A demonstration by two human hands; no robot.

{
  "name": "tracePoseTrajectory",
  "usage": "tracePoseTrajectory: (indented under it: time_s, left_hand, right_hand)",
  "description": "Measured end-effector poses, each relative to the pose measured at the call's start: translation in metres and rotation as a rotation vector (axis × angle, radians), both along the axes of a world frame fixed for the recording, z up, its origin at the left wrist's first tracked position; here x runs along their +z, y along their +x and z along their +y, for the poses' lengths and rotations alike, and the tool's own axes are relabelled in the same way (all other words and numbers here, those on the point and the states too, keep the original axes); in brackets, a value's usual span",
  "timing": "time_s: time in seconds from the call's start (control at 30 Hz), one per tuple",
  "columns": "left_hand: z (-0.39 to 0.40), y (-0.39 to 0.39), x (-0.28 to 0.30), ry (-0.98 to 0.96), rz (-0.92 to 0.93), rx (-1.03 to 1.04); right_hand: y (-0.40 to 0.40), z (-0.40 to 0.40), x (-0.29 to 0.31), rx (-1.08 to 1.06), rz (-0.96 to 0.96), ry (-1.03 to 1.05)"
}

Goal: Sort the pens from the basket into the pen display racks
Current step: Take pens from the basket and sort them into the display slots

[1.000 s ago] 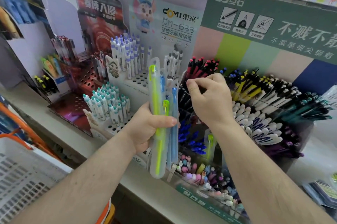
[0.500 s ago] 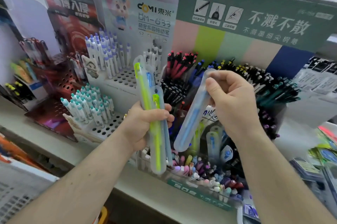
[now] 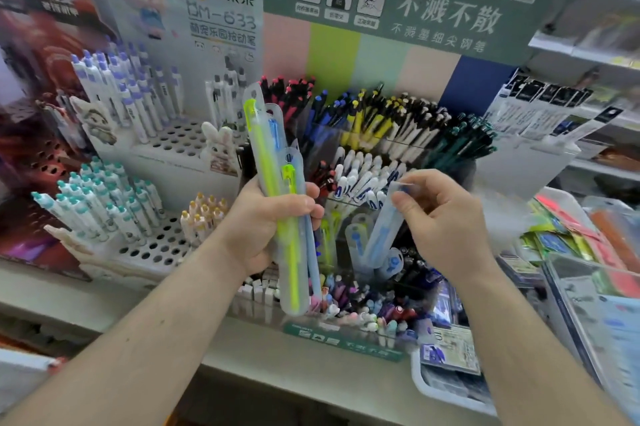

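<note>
Shop pen racks (image 3: 398, 134) behind, left hand (image 3: 263, 224) clasping upright cased pens (image 3: 280, 190), right hand (image 3: 440, 217) pinching blue pen case (image 3: 384, 231) leaning down-left.

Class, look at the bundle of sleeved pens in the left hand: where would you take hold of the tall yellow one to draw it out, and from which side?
Pinch the yellow pen at its top end, coming from above. That end stands clear above the left hand, which grips the bundle mid-length; the bundle stands near upright, so it should slide out upward.

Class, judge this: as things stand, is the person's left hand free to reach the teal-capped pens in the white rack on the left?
Probably not yet. The left hand grips a bundle of sleeved pens, so its fingers are occupied, though nothing stands between it and the teal-capped pens.
</note>
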State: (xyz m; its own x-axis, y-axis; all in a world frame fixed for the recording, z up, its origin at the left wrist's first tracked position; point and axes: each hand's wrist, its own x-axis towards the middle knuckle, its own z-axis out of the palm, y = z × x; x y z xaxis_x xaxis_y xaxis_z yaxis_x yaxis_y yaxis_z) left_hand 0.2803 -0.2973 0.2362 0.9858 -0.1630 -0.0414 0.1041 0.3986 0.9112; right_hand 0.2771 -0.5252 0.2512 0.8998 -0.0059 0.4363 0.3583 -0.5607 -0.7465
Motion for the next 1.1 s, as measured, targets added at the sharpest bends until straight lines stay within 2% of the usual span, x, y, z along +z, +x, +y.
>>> tracePoseTrajectory:
  time_s: [0.17, 0.27, 0.4, 0.77, 0.83, 0.9, 1.0, 1.1]
  left_hand:
    - [0.001, -0.001, -0.002, -0.01, 0.002, -0.017]
    - [0.001, -0.002, -0.003, -0.018, -0.01, -0.017]
    - [0.001, -0.004, -0.004, 0.005, -0.005, -0.02]
    - [0.006, -0.004, -0.007, 0.026, -0.009, -0.009]
    - [0.009, -0.005, -0.008, 0.022, -0.006, -0.005]
    - [0.012, -0.006, -0.009, 0.039, -0.004, -0.009]
    - [0.015, -0.006, -0.01, 0.054, -0.001, -0.003]
    - [0.016, -0.006, -0.009, 0.047, 0.005, -0.006]
  right_hand:
    - [0.001, -0.001, -0.01, -0.004, 0.007, -0.109]
    - [0.002, -0.002, -0.018, -0.022, -0.052, -0.316]
    - [0.002, 0.002, -0.024, -0.002, -0.044, -0.466]
    - [0.007, 0.021, -0.004, -0.063, 0.451, -0.888]
    - [0.009, 0.022, -0.003, -0.066, 0.502, -0.912]
    - [0.01, 0.023, 0.001, -0.061, 0.511, -0.849]
    - [0.011, 0.028, 0.008, -0.118, 0.395, -0.692]
    - [0.011, 0.036, 0.008, -0.163, 0.324, -0.79]
